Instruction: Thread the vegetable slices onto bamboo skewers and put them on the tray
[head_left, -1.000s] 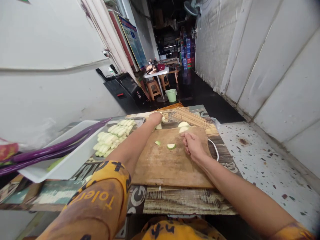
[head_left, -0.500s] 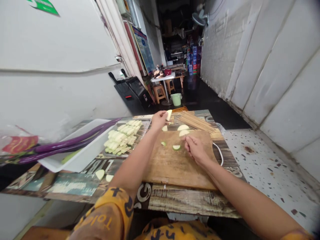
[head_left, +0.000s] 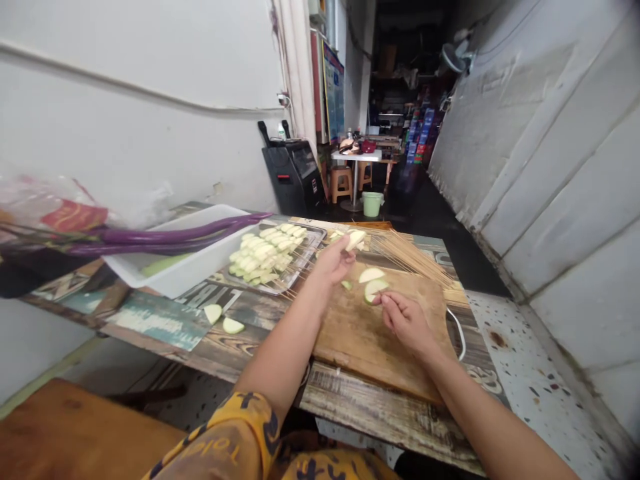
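Note:
My left hand (head_left: 338,261) is closed on pale green vegetable slices (head_left: 355,240) above the far left edge of the wooden cutting board (head_left: 370,333). Over the board's right half, my right hand (head_left: 404,319) is pinched, its fingertips by a half-round slice (head_left: 375,289); what it grips is too small to make out. Another half-round slice (head_left: 371,274) lies just beyond. Left of the board, a metal tray (head_left: 316,241) holds skewered slices (head_left: 265,253). A pile of thin wooden sticks (head_left: 415,259) lies behind the board.
Long purple eggplants (head_left: 175,239) rest across a white bin (head_left: 200,277) at the left. Two loose slices (head_left: 233,325) lie on the table near its front left. A white handle (head_left: 460,335) sticks out at the board's right. Farther back stand a black machine (head_left: 295,177) and a green bucket (head_left: 372,204).
The view has swung left. My left hand has come down and nearer, with more slices showing in it. My right hand's fingertips are now by a slice on the board.

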`<state>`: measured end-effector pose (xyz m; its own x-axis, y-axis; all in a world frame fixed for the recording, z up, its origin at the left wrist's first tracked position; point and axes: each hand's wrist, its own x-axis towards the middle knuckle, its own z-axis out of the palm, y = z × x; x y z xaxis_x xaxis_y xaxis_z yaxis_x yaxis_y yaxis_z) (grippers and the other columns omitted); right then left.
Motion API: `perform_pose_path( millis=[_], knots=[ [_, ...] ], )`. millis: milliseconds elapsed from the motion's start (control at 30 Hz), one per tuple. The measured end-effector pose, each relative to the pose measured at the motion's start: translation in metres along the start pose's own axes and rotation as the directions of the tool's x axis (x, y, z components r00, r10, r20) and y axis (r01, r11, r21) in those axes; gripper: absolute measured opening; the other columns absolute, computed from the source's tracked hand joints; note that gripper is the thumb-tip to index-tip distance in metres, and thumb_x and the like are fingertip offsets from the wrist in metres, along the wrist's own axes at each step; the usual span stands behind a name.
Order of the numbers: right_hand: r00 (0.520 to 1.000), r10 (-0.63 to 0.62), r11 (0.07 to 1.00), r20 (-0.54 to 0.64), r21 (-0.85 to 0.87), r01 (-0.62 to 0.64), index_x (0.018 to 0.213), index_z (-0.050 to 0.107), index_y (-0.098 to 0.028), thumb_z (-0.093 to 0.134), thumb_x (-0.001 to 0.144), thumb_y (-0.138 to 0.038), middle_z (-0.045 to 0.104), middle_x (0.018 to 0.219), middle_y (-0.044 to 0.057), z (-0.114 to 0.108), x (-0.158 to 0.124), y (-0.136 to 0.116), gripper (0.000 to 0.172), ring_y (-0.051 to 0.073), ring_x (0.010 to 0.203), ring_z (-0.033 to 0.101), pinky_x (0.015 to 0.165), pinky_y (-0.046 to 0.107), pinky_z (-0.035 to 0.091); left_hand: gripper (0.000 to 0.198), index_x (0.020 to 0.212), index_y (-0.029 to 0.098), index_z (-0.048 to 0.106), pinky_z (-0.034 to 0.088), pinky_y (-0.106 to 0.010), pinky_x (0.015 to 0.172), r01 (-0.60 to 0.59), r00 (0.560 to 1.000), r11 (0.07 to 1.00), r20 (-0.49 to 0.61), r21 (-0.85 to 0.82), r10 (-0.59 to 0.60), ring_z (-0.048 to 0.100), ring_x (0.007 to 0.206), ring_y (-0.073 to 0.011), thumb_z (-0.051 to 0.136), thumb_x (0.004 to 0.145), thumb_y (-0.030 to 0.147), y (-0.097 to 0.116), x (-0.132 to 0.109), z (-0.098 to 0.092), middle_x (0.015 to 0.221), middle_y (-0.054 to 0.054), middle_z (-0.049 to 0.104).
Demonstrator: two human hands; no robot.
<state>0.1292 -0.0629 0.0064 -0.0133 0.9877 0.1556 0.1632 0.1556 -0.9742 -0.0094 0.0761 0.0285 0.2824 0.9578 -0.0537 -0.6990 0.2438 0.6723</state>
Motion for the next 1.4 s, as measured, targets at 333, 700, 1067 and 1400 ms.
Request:
perform_pose_path(
  millis=[333, 700, 1067, 1400],
  knots=[
    [0.999, 0.050, 0.998, 0.019, 0.046, -0.051, 0.083, 0.060, -0.019, 0.048, 0.082, -0.044, 0.036, 0.041, -0.007, -0.001, 0.003, 0.011, 0.028, 0.007, 0.035, 0.027, 0.036, 0.020, 0.021, 0.009, 0.076, 0.012, 0.054, 0.025, -0.013, 0.036, -0.041, 0.996, 0.999, -0.075, -0.001, 0.041, 0.042, 0.042, -0.0020, 0.062, 0.073, 0.013, 0.002, 0.001, -0.002, 0.061, 0.000, 0.055],
    [0.998, 0.055, 0.997, 0.000, 0.056, -0.055, 0.082, 0.060, -0.017, 0.049, 0.082, -0.044, 0.036, 0.040, -0.007, -0.001, 0.003, 0.010, 0.030, 0.006, 0.034, 0.027, 0.035, 0.019, 0.020, 0.012, 0.073, 0.012, 0.056, 0.026, -0.012, 0.036, -0.028, 0.998, 1.000, -0.053, 0.003, 0.028, 0.041, 0.043, -0.0011, 0.066, 0.069, 0.013, -0.002, -0.003, 0.001, 0.062, 0.001, 0.055],
    [0.996, 0.075, 0.993, 0.038, 0.088, -0.078, 0.086, 0.059, -0.016, 0.048, 0.083, -0.046, 0.036, 0.040, -0.008, -0.002, 0.004, 0.019, 0.033, 0.005, 0.032, 0.027, 0.032, 0.017, 0.021, 0.011, 0.071, 0.011, 0.053, 0.024, -0.012, 0.036, -0.058, 0.994, 0.998, -0.088, -0.005, 0.057, 0.039, 0.041, -0.0011, 0.064, 0.070, 0.011, -0.001, -0.002, 0.001, 0.060, 0.001, 0.054],
    [0.994, 0.099, 0.979, 0.052, 0.175, -0.106, 0.088, 0.058, -0.015, 0.050, 0.082, -0.045, 0.036, 0.039, -0.010, 0.000, 0.003, 0.016, 0.031, 0.005, 0.030, 0.026, 0.030, 0.017, 0.023, 0.010, 0.071, 0.011, 0.056, 0.024, -0.012, 0.037, -0.068, 0.996, 0.996, -0.060, 0.050, 0.071, 0.042, 0.042, -0.0017, 0.066, 0.068, 0.012, -0.003, -0.003, 0.003, 0.059, 0.001, 0.054]
  ],
)
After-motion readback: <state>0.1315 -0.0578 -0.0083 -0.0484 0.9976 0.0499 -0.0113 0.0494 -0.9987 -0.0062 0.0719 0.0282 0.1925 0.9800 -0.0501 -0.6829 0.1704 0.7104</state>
